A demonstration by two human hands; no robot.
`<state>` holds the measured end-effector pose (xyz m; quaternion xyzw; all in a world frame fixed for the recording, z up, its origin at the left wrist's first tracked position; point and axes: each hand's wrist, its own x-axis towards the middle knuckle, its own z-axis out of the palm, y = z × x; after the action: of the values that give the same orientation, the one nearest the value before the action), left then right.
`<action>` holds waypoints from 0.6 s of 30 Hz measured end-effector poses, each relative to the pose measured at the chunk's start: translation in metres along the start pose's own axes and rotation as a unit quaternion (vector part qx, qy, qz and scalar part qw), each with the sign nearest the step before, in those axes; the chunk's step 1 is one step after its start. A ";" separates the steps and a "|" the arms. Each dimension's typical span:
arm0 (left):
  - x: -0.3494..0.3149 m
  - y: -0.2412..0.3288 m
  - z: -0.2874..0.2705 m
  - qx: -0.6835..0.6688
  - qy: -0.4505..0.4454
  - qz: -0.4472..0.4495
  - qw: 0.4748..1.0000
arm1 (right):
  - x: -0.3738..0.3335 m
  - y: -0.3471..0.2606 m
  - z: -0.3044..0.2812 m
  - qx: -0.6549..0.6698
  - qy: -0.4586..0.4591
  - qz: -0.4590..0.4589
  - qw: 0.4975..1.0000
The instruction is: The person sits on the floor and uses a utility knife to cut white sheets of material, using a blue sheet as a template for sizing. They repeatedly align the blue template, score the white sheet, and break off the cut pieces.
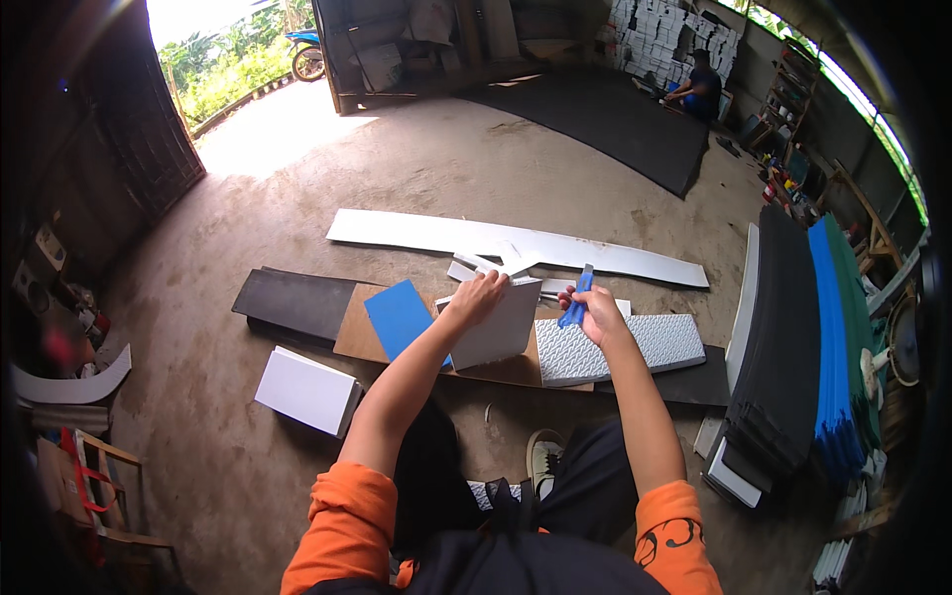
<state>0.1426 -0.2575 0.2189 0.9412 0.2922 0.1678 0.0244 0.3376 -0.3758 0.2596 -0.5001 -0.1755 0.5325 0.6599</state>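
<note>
My left hand [479, 297] grips the upper edge of a pale rectangular sheet [501, 327], which stands tilted over a brown board [355, 332] on the floor. A blue-handled cutter knife [577, 305] is held in my right hand [601, 313], its tip pointing away from me and apart from the sheet. Left of the pale sheet lies a flat blue sheet [397, 315]. Beneath my right forearm is a white slab with a bumpy pattern [654, 345]. Small white offcuts [464, 268] lie just beyond my left hand, partly covered.
A long white strip [416, 228] crosses the floor ahead. White stacked pieces [305, 389] sit at left, near a black slab [293, 296]. Black sheets [778, 347] and blue sheets [831, 337] stand at right. Another person [702, 87] crouches by a large black mat [605, 119].
</note>
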 end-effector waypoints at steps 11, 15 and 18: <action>0.010 0.005 0.016 -0.027 0.075 0.002 0.997 | -0.013 0.079 0.012 -0.516 0.076 -0.205 0.828; 0.012 0.002 0.013 -0.052 0.059 -0.013 0.997 | -0.024 0.077 0.031 -0.569 0.052 -0.199 0.796; 0.013 0.001 0.015 -0.074 0.063 -0.002 0.995 | -0.019 0.077 0.037 -0.595 0.057 -0.181 0.781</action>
<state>0.1579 -0.2502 0.2084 0.9239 0.2816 0.2476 0.0761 0.2619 -0.3804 0.2159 -0.7818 -0.5066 0.1642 0.3243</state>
